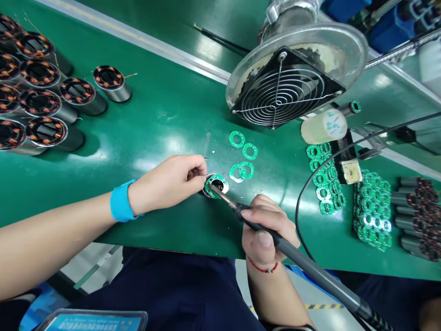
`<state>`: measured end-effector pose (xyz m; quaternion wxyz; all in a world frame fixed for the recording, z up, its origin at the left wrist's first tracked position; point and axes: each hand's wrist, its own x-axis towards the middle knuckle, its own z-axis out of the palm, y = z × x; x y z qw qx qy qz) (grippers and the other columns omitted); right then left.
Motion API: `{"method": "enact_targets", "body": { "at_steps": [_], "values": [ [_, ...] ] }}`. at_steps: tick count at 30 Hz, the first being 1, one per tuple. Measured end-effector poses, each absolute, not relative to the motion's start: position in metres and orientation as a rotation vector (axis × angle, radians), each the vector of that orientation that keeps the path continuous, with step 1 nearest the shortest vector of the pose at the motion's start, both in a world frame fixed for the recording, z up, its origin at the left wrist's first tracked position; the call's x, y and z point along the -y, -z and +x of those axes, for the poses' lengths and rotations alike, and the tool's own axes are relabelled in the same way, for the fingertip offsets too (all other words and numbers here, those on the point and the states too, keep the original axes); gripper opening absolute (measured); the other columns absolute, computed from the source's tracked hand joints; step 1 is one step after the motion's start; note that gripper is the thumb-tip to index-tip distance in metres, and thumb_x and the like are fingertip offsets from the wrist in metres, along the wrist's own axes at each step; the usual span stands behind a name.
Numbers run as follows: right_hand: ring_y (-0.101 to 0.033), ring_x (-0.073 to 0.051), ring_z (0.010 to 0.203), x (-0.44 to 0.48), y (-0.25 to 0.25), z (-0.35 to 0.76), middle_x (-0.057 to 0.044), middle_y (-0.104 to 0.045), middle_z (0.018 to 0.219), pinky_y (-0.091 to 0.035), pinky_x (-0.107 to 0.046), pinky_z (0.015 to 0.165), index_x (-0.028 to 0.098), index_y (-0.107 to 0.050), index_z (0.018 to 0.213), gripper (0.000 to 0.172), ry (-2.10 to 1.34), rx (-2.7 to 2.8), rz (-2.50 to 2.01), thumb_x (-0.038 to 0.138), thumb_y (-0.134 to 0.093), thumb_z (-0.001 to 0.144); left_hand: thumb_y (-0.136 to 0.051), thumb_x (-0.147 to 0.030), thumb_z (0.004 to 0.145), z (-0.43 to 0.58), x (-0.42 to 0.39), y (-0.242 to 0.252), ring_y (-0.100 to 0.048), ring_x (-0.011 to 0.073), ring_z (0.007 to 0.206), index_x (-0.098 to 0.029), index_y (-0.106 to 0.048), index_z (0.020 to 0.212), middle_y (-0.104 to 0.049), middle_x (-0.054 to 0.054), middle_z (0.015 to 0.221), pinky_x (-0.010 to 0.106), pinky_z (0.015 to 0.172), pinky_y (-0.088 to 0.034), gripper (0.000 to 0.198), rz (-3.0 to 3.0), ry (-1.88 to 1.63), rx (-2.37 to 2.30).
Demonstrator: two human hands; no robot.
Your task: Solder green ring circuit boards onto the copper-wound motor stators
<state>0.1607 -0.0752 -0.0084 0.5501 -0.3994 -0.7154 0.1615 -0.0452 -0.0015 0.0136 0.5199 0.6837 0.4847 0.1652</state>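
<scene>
My right hand (pixel 270 230) is wrapped round the handle of a soldering iron (pixel 296 253). Its tip touches a green ring-shaped circuit board (pixel 222 180) that sits on top of a motor stator (pixel 208 193), in front of me. My left hand (pixel 175 181), with a blue band at the wrist, is at the left edge of that board. Its thumb and forefinger are pinched together; whatever lies between them is too small to make out. Just beyond the stator lie several loose ring boards (pixel 250 151).
Metal stators with copper windings (pixel 77 92) stand at the left. A fan in a clear hood (pixel 282 89) overhangs the bench. To the right are a whitish roll (pixel 324 126), a sponge (pixel 352 171), rows of green boards (pixel 372 209) and dark stators (pixel 415 218). The iron's black cable (pixel 300 202) loops there.
</scene>
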Motion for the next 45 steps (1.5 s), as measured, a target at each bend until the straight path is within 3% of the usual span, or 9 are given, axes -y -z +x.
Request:
{"method": "enact_targets", "body": {
  "at_steps": [8, 13, 17, 20, 22, 30, 38, 42, 45],
  "values": [
    [-0.044, -0.012, 0.038, 0.074, 0.009, 0.16, 0.006, -0.053, 0.055, -0.036, -0.029, 0.042, 0.024, -0.067, 0.105, 0.027, -0.339, 1.708, -0.919, 0.036, -0.044, 0.101, -0.046, -0.02, 0.077, -0.043, 0.005, -0.016, -0.043, 0.0088, 0.052, -0.019, -0.053, 0.07, -0.051, -0.006, 0.058, 0.023, 0.053, -0.034, 0.009, 1.817, -0.449, -1.196],
    [-0.057, -0.014, 0.044, 0.075, 0.012, 0.16, 0.004, -0.063, 0.064, -0.049, -0.032, 0.046, 0.025, -0.065, 0.116, 0.026, -0.33, 1.685, -0.981, 0.035, -0.047, 0.101, -0.046, -0.017, 0.077, -0.041, 0.006, -0.018, -0.041, 0.0096, 0.053, -0.019, -0.05, 0.068, -0.049, -0.005, 0.06, 0.024, 0.055, -0.032, 0.01, 1.918, -0.459, -1.196],
    [-0.077, -0.022, 0.086, 0.071, 0.016, 0.155, -0.004, -0.076, 0.103, -0.064, -0.042, 0.078, 0.031, -0.051, 0.138, 0.037, -0.47, 1.661, -1.204, 0.028, -0.048, 0.101, -0.045, -0.017, 0.079, -0.042, 0.007, -0.017, -0.043, 0.0115, 0.057, -0.02, -0.048, 0.069, -0.05, -0.003, 0.064, 0.026, 0.058, -0.032, 0.011, 1.985, -0.451, -1.182],
    [-0.065, -0.026, 0.126, 0.066, 0.017, 0.154, -0.009, -0.066, 0.136, -0.053, -0.051, 0.109, 0.031, -0.045, 0.143, 0.051, -0.684, 1.805, -1.289, 0.024, -0.06, 0.095, -0.045, -0.018, 0.08, -0.043, 0.005, -0.016, -0.045, 0.0124, 0.06, -0.02, -0.047, 0.069, -0.052, -0.002, 0.066, 0.027, 0.06, -0.034, 0.012, 1.989, -0.454, -1.156],
    [-0.058, -0.027, 0.135, 0.062, 0.018, 0.155, -0.011, -0.058, 0.146, -0.049, -0.051, 0.114, 0.029, -0.039, 0.147, 0.064, -0.845, 1.87, -1.245, 0.024, -0.067, 0.09, -0.045, -0.02, 0.082, -0.046, 0.004, -0.015, -0.046, 0.0125, 0.06, -0.02, -0.049, 0.071, -0.053, -0.002, 0.067, 0.026, 0.06, -0.036, 0.012, 1.938, -0.454, -1.132],
    [-0.069, -0.023, 0.108, 0.059, 0.026, 0.148, -0.007, -0.069, 0.12, -0.058, -0.043, 0.095, 0.031, -0.045, 0.137, 0.057, -0.609, 1.876, -1.189, 0.028, -0.073, 0.088, -0.052, -0.048, 0.088, -0.05, 0.005, -0.02, -0.06, 0.0172, 0.072, -0.018, -0.063, 0.109, -0.067, 0.002, 0.084, 0.028, 0.064, -0.047, 0.038, 1.585, -0.276, -1.097],
    [-0.072, -0.023, 0.103, 0.062, 0.005, 0.145, -0.008, -0.072, 0.119, -0.06, -0.043, 0.087, 0.03, -0.044, 0.138, 0.045, -0.439, 1.89, -1.091, 0.031, -0.062, 0.097, -0.049, -0.031, 0.09, -0.045, 0.011, -0.024, -0.063, 0.0187, 0.093, -0.02, -0.068, 0.093, -0.07, 0.003, 0.095, 0.03, 0.082, -0.053, 0.022, 1.239, -0.359, -0.899],
    [-0.07, -0.019, 0.078, 0.062, -0.003, 0.149, -0.002, -0.075, 0.092, -0.058, -0.035, 0.072, 0.03, -0.053, 0.126, 0.034, -0.296, 1.937, -1.113, 0.014, -0.057, 0.096, -0.046, -0.031, 0.092, -0.047, 0.013, -0.025, -0.065, 0.02, 0.091, -0.02, -0.068, 0.089, -0.071, 0.004, 0.094, 0.036, 0.087, -0.055, 0.025, 1.267, -0.296, -0.854],
    [-0.062, -0.018, 0.065, 0.061, -0.005, 0.149, 0.002, -0.068, 0.075, -0.052, -0.032, 0.063, 0.031, -0.055, 0.122, 0.031, -0.159, 2.006, -1.136, 0.014, -0.057, 0.095, -0.047, -0.032, 0.091, -0.048, 0.016, -0.021, -0.063, 0.0261, 0.112, -0.021, -0.07, 0.104, -0.073, 0.008, 0.11, 0.043, 0.1, -0.052, 0.028, 1.359, -0.304, -0.922]
  ]
}}
